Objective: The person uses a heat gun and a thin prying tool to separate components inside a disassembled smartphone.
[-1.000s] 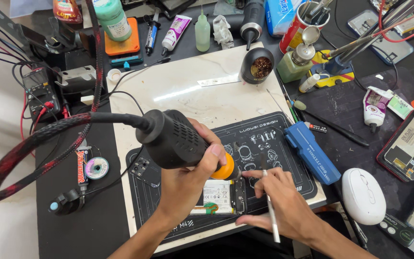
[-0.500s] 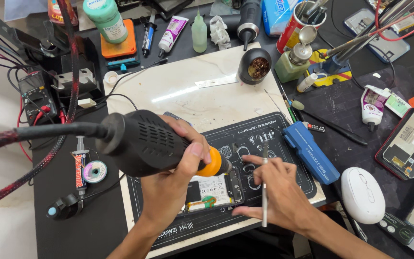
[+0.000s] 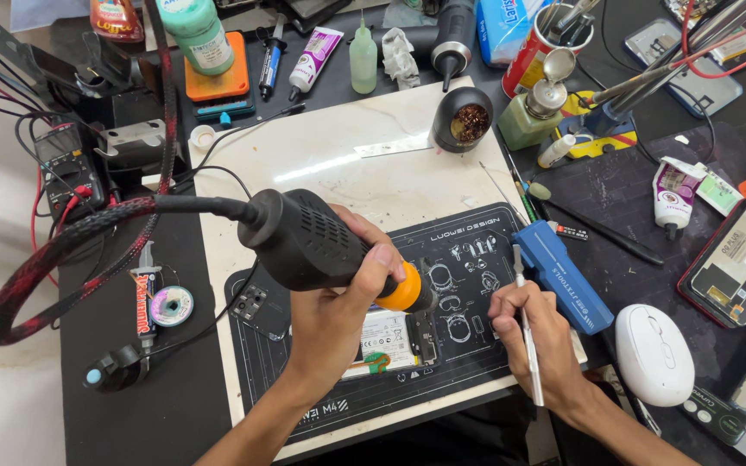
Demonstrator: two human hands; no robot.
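My left hand (image 3: 338, 311) grips a black hot-air gun (image 3: 312, 242) with an orange collar, its nozzle pointing down and right at an opened phone (image 3: 395, 336) lying on a black work mat (image 3: 468, 242). A braided red and black hose (image 3: 62, 250) trails off the gun to the left. My right hand (image 3: 528, 328) rests on the mat just right of the phone and holds thin metal tweezers (image 3: 526, 336), tips pointing away from me. The phone's white battery shows below the nozzle.
A blue tool case (image 3: 563, 276) and a white mouse (image 3: 654, 354) lie right of the mat. A brass-wool tip cleaner (image 3: 462, 121), bottles, tubes and a red can of tools crowd the back. Another opened phone (image 3: 740, 259) is at far right. A solder spool (image 3: 170, 306) lies left.
The hot-air gun has swung left and lower over the phone. My right hand moved right and turned the tweezers upright along the mat.
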